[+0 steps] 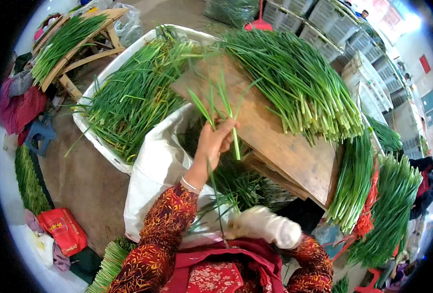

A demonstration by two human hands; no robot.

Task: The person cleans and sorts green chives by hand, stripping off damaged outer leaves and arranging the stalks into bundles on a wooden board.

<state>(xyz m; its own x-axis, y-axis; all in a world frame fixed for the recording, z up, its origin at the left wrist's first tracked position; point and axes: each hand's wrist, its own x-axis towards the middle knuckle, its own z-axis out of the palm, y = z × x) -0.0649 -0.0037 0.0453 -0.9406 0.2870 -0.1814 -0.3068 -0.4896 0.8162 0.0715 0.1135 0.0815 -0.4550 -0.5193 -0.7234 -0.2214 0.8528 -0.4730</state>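
My left hand (215, 142), bare with a bracelet at the wrist, pinches a few garlic chive stalks (236, 146) between thumb and fingers. Their leaves point up and away, over the near edge of a wooden board (270, 129). On that board lies a large heap of garlic chives (294, 83), pale stem ends toward the right. My right hand (263, 227), in a whitish glove, is low near my lap and smeared by motion, so its fingers cannot be made out. Loose dark green leaves (248, 188) lie below the board, between my hands.
A white tub (102, 155) full of loose chives stands at the left, beside a white sack (150, 171). Chive bundles (350, 185) with red ties (368, 210) are at the right. Crates (331, 24) are stacked behind. A blue stool (41, 136) and red bag (63, 231) are left.
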